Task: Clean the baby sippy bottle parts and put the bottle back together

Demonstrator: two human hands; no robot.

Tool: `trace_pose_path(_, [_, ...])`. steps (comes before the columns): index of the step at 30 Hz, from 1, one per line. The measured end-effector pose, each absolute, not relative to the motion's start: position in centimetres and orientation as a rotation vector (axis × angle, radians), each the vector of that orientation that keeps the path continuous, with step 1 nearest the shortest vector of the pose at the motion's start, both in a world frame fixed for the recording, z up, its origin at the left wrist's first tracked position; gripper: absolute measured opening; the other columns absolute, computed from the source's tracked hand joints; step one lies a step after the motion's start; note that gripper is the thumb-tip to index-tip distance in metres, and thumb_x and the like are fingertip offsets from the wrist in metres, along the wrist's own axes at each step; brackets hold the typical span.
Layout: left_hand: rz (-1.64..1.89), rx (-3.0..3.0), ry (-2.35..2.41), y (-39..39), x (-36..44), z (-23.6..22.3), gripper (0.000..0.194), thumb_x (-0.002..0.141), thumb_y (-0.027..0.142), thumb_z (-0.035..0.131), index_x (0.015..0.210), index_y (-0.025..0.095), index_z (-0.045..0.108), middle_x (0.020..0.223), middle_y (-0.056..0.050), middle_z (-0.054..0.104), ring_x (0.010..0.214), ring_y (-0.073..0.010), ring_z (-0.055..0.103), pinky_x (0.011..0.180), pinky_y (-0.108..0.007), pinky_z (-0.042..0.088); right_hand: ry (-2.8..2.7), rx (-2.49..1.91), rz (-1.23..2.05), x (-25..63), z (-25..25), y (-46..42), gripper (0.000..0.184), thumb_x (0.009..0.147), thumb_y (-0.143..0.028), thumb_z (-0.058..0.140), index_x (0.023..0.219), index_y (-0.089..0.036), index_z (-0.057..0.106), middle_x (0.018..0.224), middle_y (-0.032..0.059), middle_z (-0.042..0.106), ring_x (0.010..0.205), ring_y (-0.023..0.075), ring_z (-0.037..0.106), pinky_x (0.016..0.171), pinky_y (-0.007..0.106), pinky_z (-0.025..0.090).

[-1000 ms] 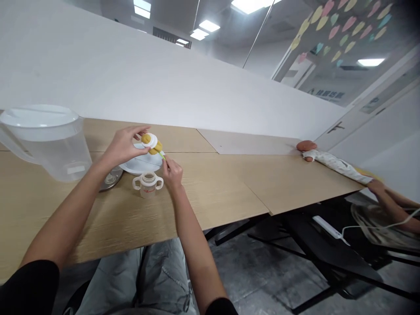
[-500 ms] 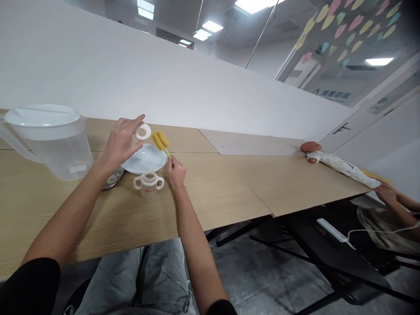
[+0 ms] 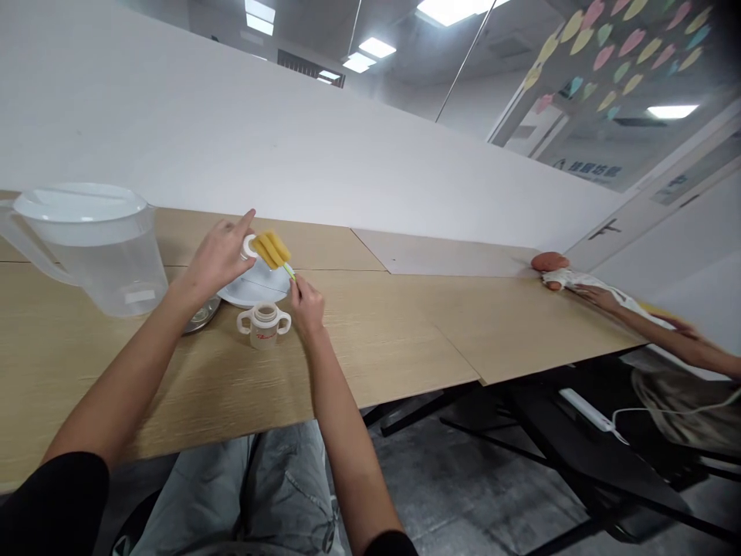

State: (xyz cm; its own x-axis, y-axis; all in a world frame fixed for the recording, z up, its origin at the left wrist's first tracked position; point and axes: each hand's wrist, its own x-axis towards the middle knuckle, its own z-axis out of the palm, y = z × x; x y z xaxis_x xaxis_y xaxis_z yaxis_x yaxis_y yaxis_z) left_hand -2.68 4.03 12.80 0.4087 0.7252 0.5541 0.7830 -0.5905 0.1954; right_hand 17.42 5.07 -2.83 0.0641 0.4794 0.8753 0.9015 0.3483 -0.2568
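Pinched in my left hand [image 3: 218,253] is a white bottle collar ring [image 3: 248,246], held above the white bowl [image 3: 255,289]. My right hand [image 3: 308,303] grips the green handle of a sponge bottle brush [image 3: 272,249]. Its yellow sponge head is up against the ring and hides part of it; I cannot tell whether it reaches inside. Below, a two-handled baby bottle [image 3: 265,326] stands upright on the table with its top uncovered and red lettering on its front.
A clear lidded pitcher [image 3: 96,251] stands at the left of the table [image 3: 370,340]. A metal dish [image 3: 202,315] sits partly behind my left forearm. At far right, another person's hand [image 3: 599,297] rests on a doll wrapped in white cloth [image 3: 628,307].
The brush has moved left, its sponge now against the ring. The ring has tilted and dropped slightly. At far right, the other person's arm has reached onto the wrapped doll.
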Motion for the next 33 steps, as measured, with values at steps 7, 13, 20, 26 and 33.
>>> trace_pose_path(7, [-0.931,-2.582,-1.334,4.0,-2.8,12.7,0.085,0.078,0.023,0.060,0.155,0.020,0.025,0.129,-0.011,0.064,0.121,-0.0321,0.051,0.099,-0.042,0.043,-1.529,-1.255,-0.480,17.6,-2.5,5.0,0.036,0.103,-0.034,0.042,0.110,-0.014,0.072,0.075,0.0093,0.071,0.064,0.0137,0.063,0.060,0.023,0.043])
trace_pose_path(13, [-0.979,-2.570,-1.389,4.2,-3.2,12.9,0.087,0.074,0.024,0.062,0.154,0.023,0.028,0.122,-0.010,0.066,0.117,-0.0317,0.054,0.097,-0.042,0.044,-1.559,-1.358,-0.442,17.8,-2.8,5.1,0.035,0.103,-0.032,0.043,0.113,-0.015,0.071,0.076,0.0086,0.072,0.062,0.0133,0.062,0.057,0.022,0.042])
trace_pose_path(20, [-1.073,-2.574,-1.419,3.9,-3.3,13.5,0.091,0.068,0.024,0.066,0.153,0.022,0.032,0.121,-0.009,0.068,0.109,-0.0291,0.060,0.096,-0.040,0.046,-1.627,-1.243,-0.501,17.3,-2.7,5.0,0.036,0.104,-0.033,0.041,0.115,-0.016,0.071,0.076,0.0096,0.072,0.065,0.0135,0.063,0.063,0.023,0.047])
trace_pose_path(26, [-1.172,-2.652,-1.495,4.0,-4.7,14.1,0.086,0.063,0.031,0.074,0.144,0.021,0.048,0.117,-0.007,0.070,0.093,-0.0236,0.065,0.090,-0.036,0.049,-1.538,-1.387,-0.533,17.5,-2.6,5.1,0.033,0.103,-0.033,0.044,0.113,-0.016,0.071,0.072,0.0085,0.069,0.061,0.0131,0.061,0.057,0.024,0.042])
trace_pose_path(33, [-0.385,-2.695,-1.739,6.5,-9.5,13.6,0.046,0.060,0.028,0.069,0.103,0.015,0.073,0.097,-0.009,0.075,0.084,-0.0258,0.064,0.077,-0.036,0.049,-1.409,-1.339,-0.586,17.8,-3.0,5.5,0.039,0.103,-0.034,0.041,0.107,-0.014,0.073,0.068,0.0083,0.068,0.058,0.0138,0.058,0.054,0.024,0.038])
